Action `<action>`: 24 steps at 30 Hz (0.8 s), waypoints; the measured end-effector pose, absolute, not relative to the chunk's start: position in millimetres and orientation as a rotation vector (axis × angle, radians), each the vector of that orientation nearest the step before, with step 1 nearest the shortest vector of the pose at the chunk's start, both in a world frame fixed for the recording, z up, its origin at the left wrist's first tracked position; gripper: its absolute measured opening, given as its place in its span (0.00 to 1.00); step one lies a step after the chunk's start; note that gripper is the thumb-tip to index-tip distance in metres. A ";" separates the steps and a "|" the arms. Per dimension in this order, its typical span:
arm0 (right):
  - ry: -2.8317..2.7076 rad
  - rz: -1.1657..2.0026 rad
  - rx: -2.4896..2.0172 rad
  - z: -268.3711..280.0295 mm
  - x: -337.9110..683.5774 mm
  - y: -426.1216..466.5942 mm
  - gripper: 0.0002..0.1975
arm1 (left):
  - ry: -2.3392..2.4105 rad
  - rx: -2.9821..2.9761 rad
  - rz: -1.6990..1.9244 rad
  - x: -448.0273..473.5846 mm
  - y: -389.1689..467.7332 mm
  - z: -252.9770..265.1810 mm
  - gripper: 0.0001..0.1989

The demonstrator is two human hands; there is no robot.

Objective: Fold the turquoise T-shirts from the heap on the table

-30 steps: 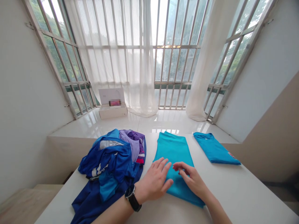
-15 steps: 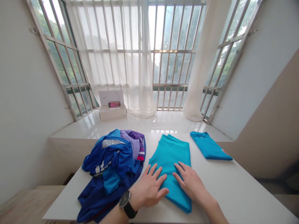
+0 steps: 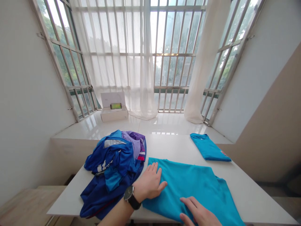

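Note:
A turquoise garment (image 3: 190, 179), part-folded, lies crosswise on the white table, its right end reaching the front edge. My left hand (image 3: 151, 182), below a black wristwatch, rests flat on the garment's left end with fingers stretched out. Over its lower middle is my right hand (image 3: 197, 212), fingers extended and slightly apart, partly cut off by the bottom of the view. To the left of my left hand sits a heap of crumpled blue and purple clothes (image 3: 117, 169). A neatly folded turquoise shirt (image 3: 209, 148) lies at the back right.
The white table (image 3: 254, 201) meets a glossy window sill (image 3: 164, 124) at the back. On the sill stands an open white box (image 3: 114, 114) with a small device (image 3: 116, 106), its screen blurred out. Sheer curtains (image 3: 141, 72) hang before barred windows.
The turquoise garment has turned from lengthwise to crosswise and now spreads farther right. My right hand has moved lower toward the front edge; my left hand stays near its left side.

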State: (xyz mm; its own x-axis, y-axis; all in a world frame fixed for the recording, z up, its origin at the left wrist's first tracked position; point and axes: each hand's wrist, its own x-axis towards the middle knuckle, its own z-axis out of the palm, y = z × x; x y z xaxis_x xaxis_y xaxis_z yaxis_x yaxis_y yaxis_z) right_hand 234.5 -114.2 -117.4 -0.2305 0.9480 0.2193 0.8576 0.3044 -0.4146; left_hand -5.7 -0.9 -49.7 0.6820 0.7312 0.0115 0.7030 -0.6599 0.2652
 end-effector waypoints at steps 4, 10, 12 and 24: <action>-2.111 0.370 -1.559 -84.4 253.9 -116.3 0.20 | 0.973 2.835 0.128 18.2 52.6 -46.9 0.26; -1.923 0.064 -1.910 -108.4 331.7 -108.6 0.27 | 1.245 2.943 0.303 45.8 51.6 -39.7 0.18; -1.938 0.005 -1.970 -127.7 346.4 -108.5 0.29 | 1.300 2.879 0.282 50.0 30.8 -41.2 0.16; -2.063 -0.067 -1.885 -106.9 231.4 -102.0 0.32 | 1.254 2.825 0.023 46.1 77.2 -27.4 0.27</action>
State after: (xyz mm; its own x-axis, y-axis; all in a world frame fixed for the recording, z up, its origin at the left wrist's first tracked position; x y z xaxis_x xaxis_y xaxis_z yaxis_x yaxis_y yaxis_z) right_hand 231.4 -102.0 -106.9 -0.0582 0.9577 0.2817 0.9739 0.1165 -0.1946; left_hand 46.1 77.2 -27.4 0.6711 0.7414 -0.0071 0.7406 -0.6699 0.0520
